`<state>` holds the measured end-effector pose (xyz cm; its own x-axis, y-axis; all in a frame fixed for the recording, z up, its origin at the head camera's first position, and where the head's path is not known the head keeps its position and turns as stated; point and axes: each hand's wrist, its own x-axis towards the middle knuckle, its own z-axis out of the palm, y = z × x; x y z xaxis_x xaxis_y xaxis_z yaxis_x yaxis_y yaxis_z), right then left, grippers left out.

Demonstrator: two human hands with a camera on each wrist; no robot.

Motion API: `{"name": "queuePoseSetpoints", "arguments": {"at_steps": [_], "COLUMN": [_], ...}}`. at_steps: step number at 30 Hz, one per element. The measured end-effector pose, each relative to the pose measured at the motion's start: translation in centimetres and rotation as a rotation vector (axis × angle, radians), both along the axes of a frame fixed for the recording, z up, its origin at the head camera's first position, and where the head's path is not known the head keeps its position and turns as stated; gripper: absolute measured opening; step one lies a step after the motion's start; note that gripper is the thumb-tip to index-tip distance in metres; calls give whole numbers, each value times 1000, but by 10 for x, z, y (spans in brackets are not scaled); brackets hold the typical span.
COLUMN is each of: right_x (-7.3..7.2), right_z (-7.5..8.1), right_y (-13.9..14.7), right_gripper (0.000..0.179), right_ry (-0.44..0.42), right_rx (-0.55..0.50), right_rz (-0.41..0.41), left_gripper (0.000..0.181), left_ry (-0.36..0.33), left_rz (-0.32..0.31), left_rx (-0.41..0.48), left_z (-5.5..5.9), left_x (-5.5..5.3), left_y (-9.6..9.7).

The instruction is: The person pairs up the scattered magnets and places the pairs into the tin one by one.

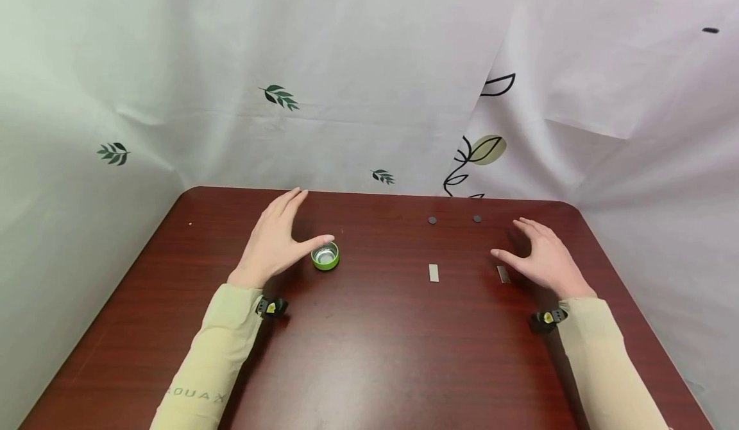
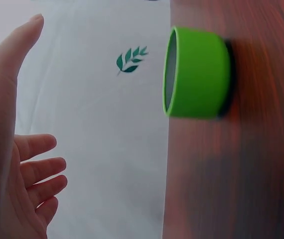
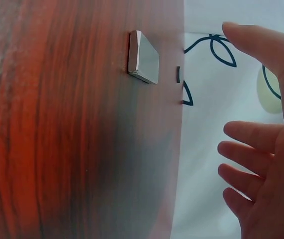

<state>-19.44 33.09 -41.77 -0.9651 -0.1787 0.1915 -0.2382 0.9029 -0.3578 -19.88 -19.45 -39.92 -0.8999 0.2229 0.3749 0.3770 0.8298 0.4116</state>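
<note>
The left hand (image 1: 271, 244) holds nothing, its fingers loose; its thumb hides a bit of the green cup's (image 1: 325, 258) rim. The right hand (image 1: 545, 258), empty too, has a small bar (image 1: 504, 275) near its thumb, hard to make out.

In the head view, green container (image 1: 326, 264) partly behind the left hand (image 1: 271, 244), both sleeves (image 1: 219, 346) cut off below.
</note>
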Motion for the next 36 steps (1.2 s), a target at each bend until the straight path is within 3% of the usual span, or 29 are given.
{"name": "queuePoseSetpoints", "arguments": {"at_steps": [11, 28, 36], "right_x": [3, 10, 12], "right_z": [2, 3, 2], "right_y": [0, 3, 4], "right_gripper": [97, 95, 93], "right_ry": [-27, -64, -69], "right_rx": [-6, -33, -57], "right_rz": [8, 3, 4], "left_gripper": [106, 106, 101], "left_ry": [5, 9, -24], "left_rz": [-78, -210, -293], "left_rx": [5, -32, -27], "left_z": [3, -6, -14], "left_x": [0, 7, 13], "left_y": [28, 85, 113]}}
